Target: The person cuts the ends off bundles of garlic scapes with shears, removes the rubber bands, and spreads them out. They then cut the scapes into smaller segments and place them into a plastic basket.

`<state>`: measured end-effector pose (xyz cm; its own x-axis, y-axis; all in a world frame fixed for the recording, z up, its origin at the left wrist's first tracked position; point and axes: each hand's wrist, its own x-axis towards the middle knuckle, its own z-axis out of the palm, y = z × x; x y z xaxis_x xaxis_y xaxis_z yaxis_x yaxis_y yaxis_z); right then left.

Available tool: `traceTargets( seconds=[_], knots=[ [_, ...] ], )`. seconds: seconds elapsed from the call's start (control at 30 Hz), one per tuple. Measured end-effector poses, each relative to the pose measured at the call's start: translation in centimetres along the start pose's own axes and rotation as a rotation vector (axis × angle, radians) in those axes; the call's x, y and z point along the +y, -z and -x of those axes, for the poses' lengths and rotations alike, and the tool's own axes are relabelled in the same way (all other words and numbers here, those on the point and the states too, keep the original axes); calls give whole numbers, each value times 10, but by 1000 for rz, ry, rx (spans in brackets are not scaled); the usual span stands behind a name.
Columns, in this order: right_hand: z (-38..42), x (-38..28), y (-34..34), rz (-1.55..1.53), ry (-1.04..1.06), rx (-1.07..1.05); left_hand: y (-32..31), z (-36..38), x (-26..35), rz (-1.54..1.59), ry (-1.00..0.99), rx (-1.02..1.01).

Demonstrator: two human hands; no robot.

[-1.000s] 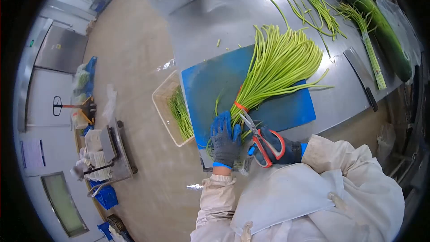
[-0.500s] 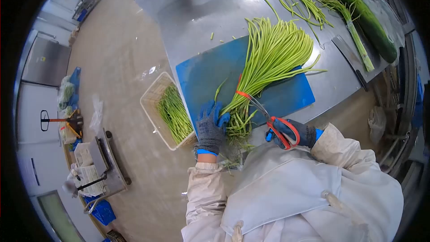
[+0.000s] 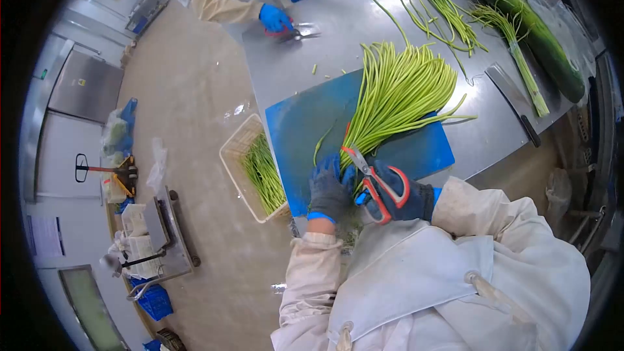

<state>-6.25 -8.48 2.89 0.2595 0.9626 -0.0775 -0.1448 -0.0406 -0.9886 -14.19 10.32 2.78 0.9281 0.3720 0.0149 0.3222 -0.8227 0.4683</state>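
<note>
A large bunch of garlic scapes [image 3: 403,91] lies fanned across a blue cutting board [image 3: 305,117], with a red band near its narrow end. My left hand [image 3: 330,188], in a grey and blue glove, is closed around that narrow end, mostly hiding the tips. My right hand [image 3: 406,198], gloved too, grips red-handled scissors [image 3: 361,161]. Their handles are spread, and the blades point up and left, against or just over the stems beside the band. One loose scape [image 3: 323,141] lies on the board left of the bunch.
A cream basket [image 3: 235,170] of cut scapes stands below the table's left edge. Across the metal table [image 3: 338,6], a co-worker's blue-gloved hand [image 3: 276,18] holds scissors. A knife [image 3: 513,101], a small tied bundle [image 3: 528,75] and a big green gourd [image 3: 530,26] lie at right.
My left hand has closed around the bunch's narrow end. My right hand and scissors have shifted left, with the handles spread wider. The co-worker's hand with scissors has come into view.
</note>
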Motion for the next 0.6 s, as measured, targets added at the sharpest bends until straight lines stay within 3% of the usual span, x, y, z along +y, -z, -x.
traceTargets(
  seconds=[0.07,0.13,0.2,0.23,0.27,0.33,0.37,0.4,0.47,0.5,0.6],
  knots=[
    [-13,-6,-7,-1271,-255,-230,-18,21,1,-25,-80,171],
    [-12,4,-15,-1258,-283,-172,-22,34,9,-48,-103,159],
    [-11,11,-27,-1302,-311,-166,-36,41,9,-370,-76,199],
    [-13,20,-40,-773,-172,70,-41,41,9,-415,-43,217],
    [-17,16,-45,-767,-173,73,-43,40,8,-410,-45,220],
    [-22,-5,-58,-1163,-276,224,-44,40,5,-313,-59,219],
    [-25,-26,-66,-1126,-349,364,-42,40,6,-309,-64,218],
    [-31,-23,-72,-1125,-345,370,-41,41,6,-285,-82,238],
    [-44,-20,-85,-946,-138,532,-41,41,1,-256,-111,256],
    [-45,-39,-90,-1104,-263,646,-46,40,-4,-163,-110,273],
    [-56,3,-97,-878,-107,690,-48,39,-6,-77,-108,290]
  ],
)
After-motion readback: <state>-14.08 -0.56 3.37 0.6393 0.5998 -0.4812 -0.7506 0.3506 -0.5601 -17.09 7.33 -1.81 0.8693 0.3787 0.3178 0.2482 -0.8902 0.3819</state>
